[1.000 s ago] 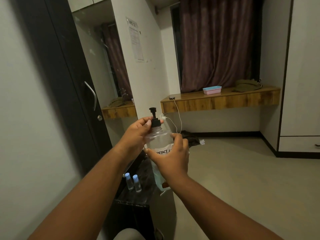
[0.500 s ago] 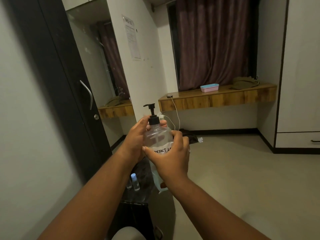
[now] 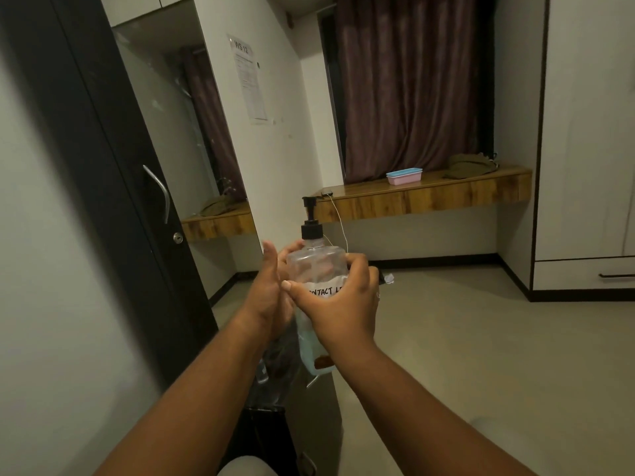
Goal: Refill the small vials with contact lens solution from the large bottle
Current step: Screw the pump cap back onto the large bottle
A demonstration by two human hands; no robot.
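A large clear bottle (image 3: 318, 266) with a black pump top (image 3: 311, 219) and a white handwritten label is held upright in front of me. My right hand (image 3: 338, 305) is wrapped around its label side. My left hand (image 3: 269, 288) lies flat against the bottle's left side, thumb up, fingers behind the bottle. Pale blue liquid fills the bottle's lower part. One small vial (image 3: 263, 371) shows dimly below my left wrist on a dark surface; any other vials are hidden by my arms.
A dark low stand (image 3: 264, 431) is below my arms. A dark door (image 3: 113, 187) with a metal handle is at the left. A wooden shelf (image 3: 422, 197) with a pink and blue box runs along the far wall under a curtain.
My left hand has come off the pump collar and dropped to the bottle's side. The bottle has lowered slightly in view, and the vials are now mostly hidden.
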